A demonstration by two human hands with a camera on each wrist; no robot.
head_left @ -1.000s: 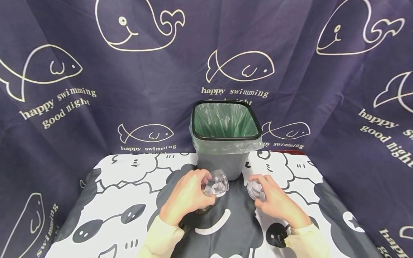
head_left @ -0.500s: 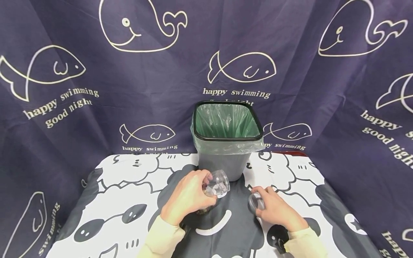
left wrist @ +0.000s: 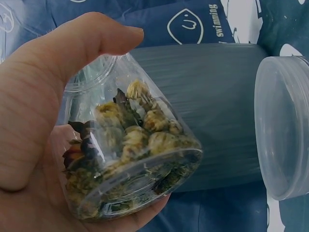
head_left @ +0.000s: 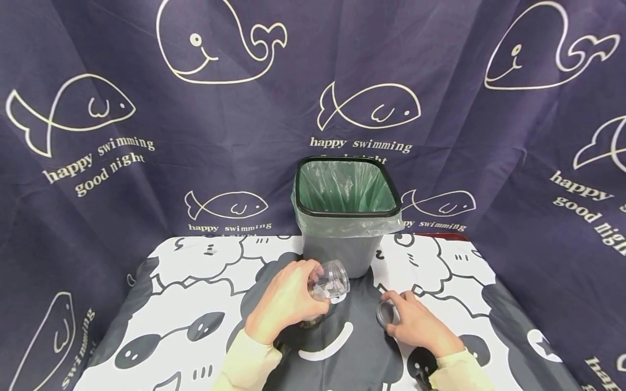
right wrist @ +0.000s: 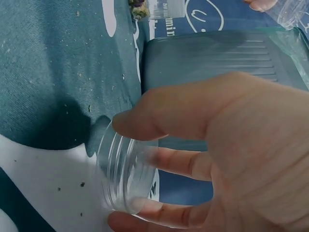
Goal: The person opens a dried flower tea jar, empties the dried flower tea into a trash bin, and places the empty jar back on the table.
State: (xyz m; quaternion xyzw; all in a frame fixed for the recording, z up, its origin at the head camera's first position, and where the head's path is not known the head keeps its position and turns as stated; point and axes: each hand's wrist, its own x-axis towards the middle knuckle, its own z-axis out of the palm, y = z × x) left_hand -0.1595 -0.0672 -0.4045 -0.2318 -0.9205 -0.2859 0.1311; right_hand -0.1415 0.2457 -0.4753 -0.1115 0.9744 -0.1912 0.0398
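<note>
My left hand grips a clear jar, tilted so that its mouth points up and to the right. Dried yellow flower buds, with some darker red ones, fill its lower part in the left wrist view. My right hand holds a clear round lid by its sides, thumb on one side and fingers on the other. Ridges show round this lid in the right wrist view, just over the cloth; whether it touches cannot be told. A clear round plastic piece also shows in the left wrist view.
A grey trash bin with a black rim and a green liner stands right behind both hands. The table wears a black-and-white cartoon cloth, with small dark crumbs near the lid. Dark blue fish-print curtains enclose it.
My right hand has lowered the lid toward the cloth and turned it, so it faces more upward. The left hand and the jar have stayed almost in place. The head view has shifted slightly.
</note>
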